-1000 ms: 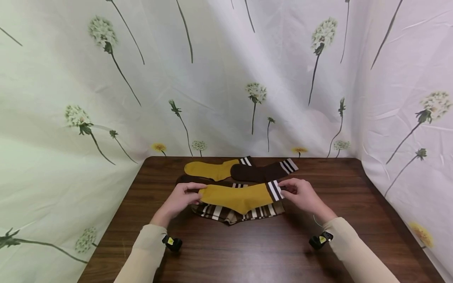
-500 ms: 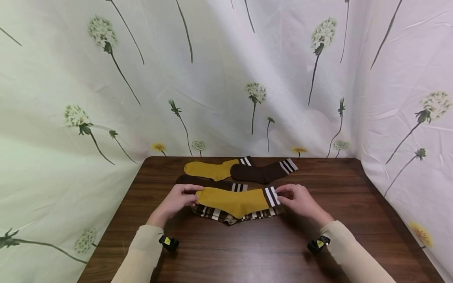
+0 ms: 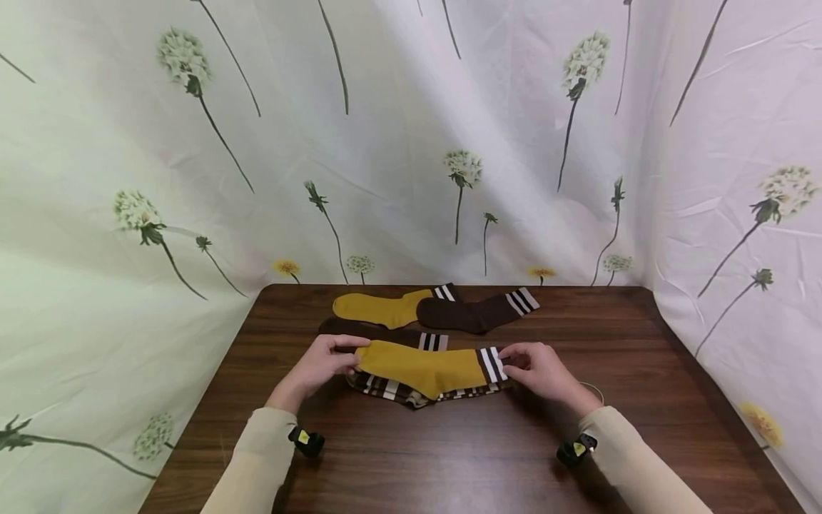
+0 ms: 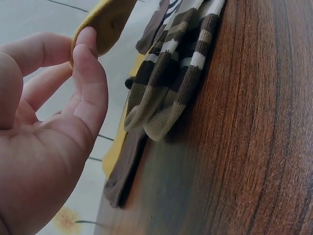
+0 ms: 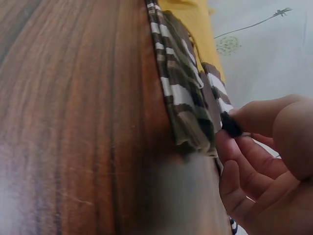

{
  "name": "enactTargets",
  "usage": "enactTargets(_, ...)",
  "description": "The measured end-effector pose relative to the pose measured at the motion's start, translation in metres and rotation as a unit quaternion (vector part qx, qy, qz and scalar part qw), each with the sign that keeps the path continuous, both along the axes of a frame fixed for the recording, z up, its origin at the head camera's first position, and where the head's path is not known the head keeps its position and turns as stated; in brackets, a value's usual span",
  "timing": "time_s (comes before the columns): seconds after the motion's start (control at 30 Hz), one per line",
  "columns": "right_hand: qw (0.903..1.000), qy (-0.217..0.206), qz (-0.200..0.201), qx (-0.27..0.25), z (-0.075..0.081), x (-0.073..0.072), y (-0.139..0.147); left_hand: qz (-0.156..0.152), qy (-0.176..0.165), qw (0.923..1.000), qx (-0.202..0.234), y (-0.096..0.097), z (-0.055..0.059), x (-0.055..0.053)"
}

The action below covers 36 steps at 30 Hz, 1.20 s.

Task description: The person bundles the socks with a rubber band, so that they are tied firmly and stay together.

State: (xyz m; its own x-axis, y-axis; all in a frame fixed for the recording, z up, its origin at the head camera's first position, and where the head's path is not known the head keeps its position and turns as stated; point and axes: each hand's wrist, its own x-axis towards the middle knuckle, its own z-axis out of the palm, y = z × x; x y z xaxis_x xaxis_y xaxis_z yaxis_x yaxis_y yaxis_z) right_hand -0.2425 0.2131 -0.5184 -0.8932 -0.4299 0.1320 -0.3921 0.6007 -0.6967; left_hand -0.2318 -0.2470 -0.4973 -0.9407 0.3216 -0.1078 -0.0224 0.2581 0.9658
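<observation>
A yellow sock (image 3: 417, 365) with a brown-and-white striped cuff is stretched level between both hands, above the table. My left hand (image 3: 325, 363) pinches its toe end; the left wrist view shows thumb and fingers on the yellow toe (image 4: 105, 29). At the other end my right hand (image 3: 541, 370) pinches the cuff (image 5: 218, 90) between thumb and fingertips. Below it lie striped socks (image 4: 168, 73) in brown, black, tan and white, mostly covered by the yellow sock in the head view. Just behind lies a brown sock (image 3: 433, 341), partly hidden.
Toward the back of the wooden table (image 3: 443, 457) lie another yellow sock (image 3: 372, 308) and a dark brown sock (image 3: 475, 314), whose toe overlaps the yellow one. A dandelion-print curtain (image 3: 398, 143) hangs along the back and sides.
The yellow sock has come slightly toward me and lower, shifting a little left. Over the last half second the right hand and cuff dipped slightly more, while the left hand stayed nearly still.
</observation>
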Motion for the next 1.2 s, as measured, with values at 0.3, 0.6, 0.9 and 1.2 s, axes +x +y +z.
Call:
enactTargets(0.3,0.9998,0.009,0.011,0.016,-0.011,0.000,0.002,-0.011,0.010,0.9999,-0.003,0.002,-0.002,-0.002)
enactTargets(0.6,0.9990,0.035,0.012,0.025,-0.016,0.004,-0.001,-0.008,0.008,0.9999,-0.002,0.002,0.000,-0.001)
enactTargets(0.9,0.9980,0.049,0.012,0.038,-0.020,0.005,-0.002,0.000,0.004,1.0000,-0.003,0.001,0.005,-0.001)
enactTargets(1.2,0.9979,0.046,0.013,0.044,-0.020,0.004,-0.003,0.004,0.006,0.9999,-0.009,-0.003,-0.003,0.000)
